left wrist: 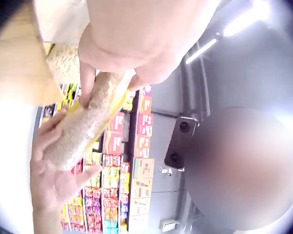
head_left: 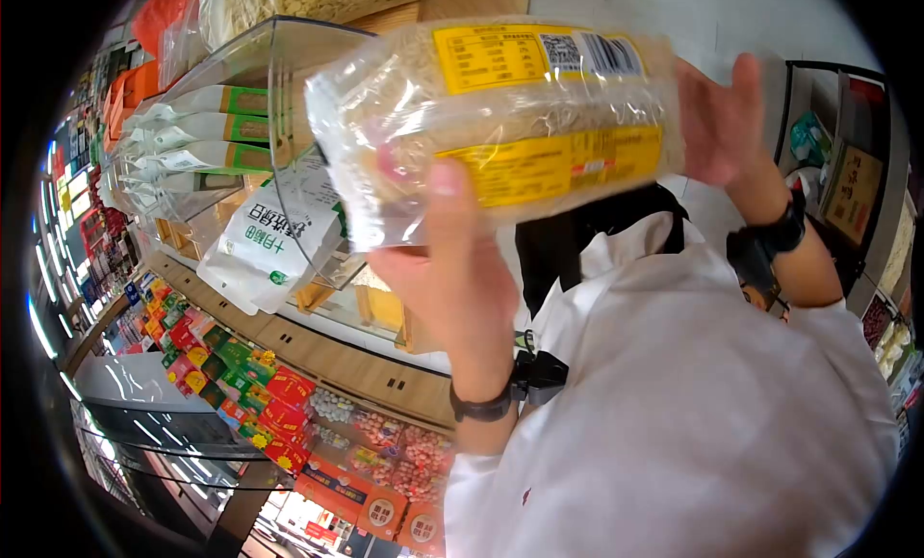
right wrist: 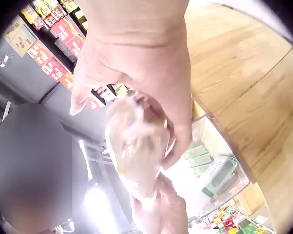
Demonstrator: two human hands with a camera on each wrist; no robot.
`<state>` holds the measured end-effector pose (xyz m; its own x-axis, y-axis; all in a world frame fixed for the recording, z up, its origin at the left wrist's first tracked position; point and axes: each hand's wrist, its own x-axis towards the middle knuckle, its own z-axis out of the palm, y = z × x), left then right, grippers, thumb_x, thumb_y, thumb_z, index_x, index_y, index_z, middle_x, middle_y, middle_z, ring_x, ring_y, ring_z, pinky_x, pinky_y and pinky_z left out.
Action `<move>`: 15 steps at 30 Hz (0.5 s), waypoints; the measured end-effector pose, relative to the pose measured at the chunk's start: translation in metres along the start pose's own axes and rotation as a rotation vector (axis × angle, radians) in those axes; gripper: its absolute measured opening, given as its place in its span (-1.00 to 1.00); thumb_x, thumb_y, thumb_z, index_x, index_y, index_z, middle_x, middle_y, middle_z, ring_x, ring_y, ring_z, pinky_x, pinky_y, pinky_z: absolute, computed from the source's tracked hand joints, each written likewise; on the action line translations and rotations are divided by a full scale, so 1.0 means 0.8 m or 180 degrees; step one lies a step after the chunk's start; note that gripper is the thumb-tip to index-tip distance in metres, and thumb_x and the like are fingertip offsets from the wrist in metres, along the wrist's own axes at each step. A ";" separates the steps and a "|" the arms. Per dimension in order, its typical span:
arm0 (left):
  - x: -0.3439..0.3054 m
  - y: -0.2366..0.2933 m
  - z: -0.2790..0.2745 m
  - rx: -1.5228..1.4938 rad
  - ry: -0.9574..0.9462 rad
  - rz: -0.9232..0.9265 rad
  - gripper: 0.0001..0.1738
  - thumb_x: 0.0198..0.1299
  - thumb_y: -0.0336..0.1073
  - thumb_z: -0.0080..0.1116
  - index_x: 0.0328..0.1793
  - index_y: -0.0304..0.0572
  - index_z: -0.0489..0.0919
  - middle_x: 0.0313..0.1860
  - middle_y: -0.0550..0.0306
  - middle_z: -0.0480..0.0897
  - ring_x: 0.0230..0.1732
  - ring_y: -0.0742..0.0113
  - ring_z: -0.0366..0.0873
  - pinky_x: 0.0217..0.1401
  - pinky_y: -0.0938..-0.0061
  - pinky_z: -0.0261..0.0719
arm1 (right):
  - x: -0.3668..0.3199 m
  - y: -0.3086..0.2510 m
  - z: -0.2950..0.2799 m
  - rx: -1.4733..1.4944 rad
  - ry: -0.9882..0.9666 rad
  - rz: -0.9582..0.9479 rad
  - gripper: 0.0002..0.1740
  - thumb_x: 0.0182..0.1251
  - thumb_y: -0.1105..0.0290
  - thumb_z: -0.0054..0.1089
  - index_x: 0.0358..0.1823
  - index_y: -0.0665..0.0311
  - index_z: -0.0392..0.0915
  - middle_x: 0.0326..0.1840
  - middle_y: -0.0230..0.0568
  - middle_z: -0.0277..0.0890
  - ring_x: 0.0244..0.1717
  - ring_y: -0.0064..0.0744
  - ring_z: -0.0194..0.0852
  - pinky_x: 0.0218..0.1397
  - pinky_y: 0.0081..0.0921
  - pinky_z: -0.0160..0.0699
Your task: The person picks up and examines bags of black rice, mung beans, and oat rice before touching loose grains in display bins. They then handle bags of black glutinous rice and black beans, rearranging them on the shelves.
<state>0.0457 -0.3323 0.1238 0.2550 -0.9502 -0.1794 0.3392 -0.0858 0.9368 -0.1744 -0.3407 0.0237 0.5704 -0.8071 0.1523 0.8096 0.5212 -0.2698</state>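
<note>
Shop interior around me: wooden fixtures, stocked shelving, grey wall, strip lighting.
Wooden tabletop, one, light finish, grain visible; long wooden ledge, one, small dark slots along it, colourful boxed and bagged goods in ranks beside it; black-framed shelf unit, one, to my right, stocked; display shelving, dark, close rows of bright packets, larger cartons along one side; grey wall, joint lines showing, small white fittings against it; grey ceiling, lit tubes glaring white; pale grey floor, faint joint lines.
</note>
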 end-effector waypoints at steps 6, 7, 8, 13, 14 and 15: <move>-0.010 -0.035 -0.018 -0.0015 -0.0415 -0.0412 -0.49 0.39 -0.17 0.07 0.39 -0.18 0.35 0.17 0.10 0.56 0.07 0.21 0.60 -0.02 0.18 0.68 | -0.025 0.014 0.039 -0.1367 0.1884 -0.0464 -0.40 0.45 0.11 0.08 0.38 0.29 0.23 0.25 -0.19 0.44 0.18 -0.43 0.52 0.20 -0.43 0.57; -0.013 -0.037 -0.020 -0.0100 -0.0358 -0.0441 -0.46 0.41 -0.09 0.05 0.40 -0.17 0.34 0.19 0.09 0.56 0.11 0.21 0.58 0.01 0.18 0.66 | -0.030 0.015 0.041 -0.1745 0.2185 -0.0349 -0.32 0.44 0.07 0.08 0.44 0.28 0.16 0.28 -0.16 0.41 0.22 -0.42 0.49 0.20 -0.40 0.58; -0.016 -0.037 -0.018 -0.0090 -0.0345 -0.0464 -0.46 0.41 -0.09 0.05 0.40 -0.17 0.34 0.19 0.09 0.56 0.11 0.21 0.58 0.01 0.18 0.66 | -0.039 0.016 0.037 -0.1728 0.2202 -0.0333 -0.32 0.44 0.07 0.08 0.44 0.28 0.16 0.28 -0.16 0.41 0.22 -0.42 0.49 0.20 -0.40 0.58; -0.021 -0.040 -0.018 -0.0270 -0.0497 -0.0519 -0.42 0.43 0.03 -0.02 0.41 -0.17 0.34 0.26 0.08 0.52 0.25 0.19 0.49 0.24 0.15 0.51 | -0.054 0.013 0.036 -0.1752 0.2430 -0.0654 -0.36 0.41 0.17 0.09 0.38 0.38 0.19 0.18 -0.12 0.49 0.12 -0.44 0.58 0.16 -0.49 0.60; -0.021 -0.041 -0.019 -0.0282 -0.0490 -0.0515 -0.42 0.43 0.03 -0.02 0.41 -0.17 0.34 0.26 0.08 0.52 0.25 0.19 0.49 0.24 0.15 0.51 | -0.055 0.012 0.035 -0.1764 0.2425 -0.0647 -0.36 0.41 0.17 0.09 0.38 0.38 0.19 0.18 -0.12 0.49 0.12 -0.44 0.58 0.16 -0.49 0.60; -0.021 -0.042 -0.021 -0.0330 -0.0504 -0.0510 -0.43 0.43 0.03 -0.03 0.41 -0.17 0.34 0.26 0.08 0.52 0.24 0.19 0.50 0.25 0.17 0.50 | -0.057 0.011 0.034 -0.1866 0.2378 -0.0634 -0.36 0.40 0.18 0.11 0.38 0.39 0.20 0.18 -0.11 0.49 0.12 -0.44 0.58 0.16 -0.49 0.60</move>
<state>0.0457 -0.3087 0.0904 0.0482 -0.9627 -0.2662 0.4570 -0.2157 0.8629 -0.1897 -0.2920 0.0403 0.0315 -0.9391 -0.3421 0.5690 0.2982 -0.7664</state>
